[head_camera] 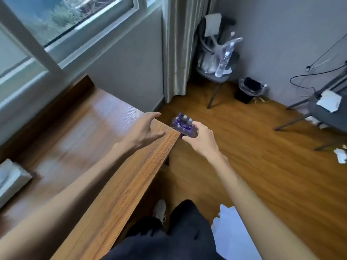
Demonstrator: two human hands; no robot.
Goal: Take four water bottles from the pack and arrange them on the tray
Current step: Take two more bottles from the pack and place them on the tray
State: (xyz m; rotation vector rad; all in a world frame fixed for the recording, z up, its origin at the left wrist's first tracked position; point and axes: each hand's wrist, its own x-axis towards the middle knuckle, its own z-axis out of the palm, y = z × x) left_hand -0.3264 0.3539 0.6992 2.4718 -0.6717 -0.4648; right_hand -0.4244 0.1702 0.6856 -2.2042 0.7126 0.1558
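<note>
A pack of water bottles in purple wrap, white caps showing, stands on the wooden floor just past the far corner of the wooden table. My right hand is stretched out over the pack's near side, fingers apart and curved; I cannot tell whether it touches the pack. My left hand hovers over the table's far corner with fingers spread and nothing in it. No tray is in view.
A grey chair with a single clear bottle stands by the curtain. A black bin, a second chair, cables and paper scraps sit to the right. A pale box lies on the table's left.
</note>
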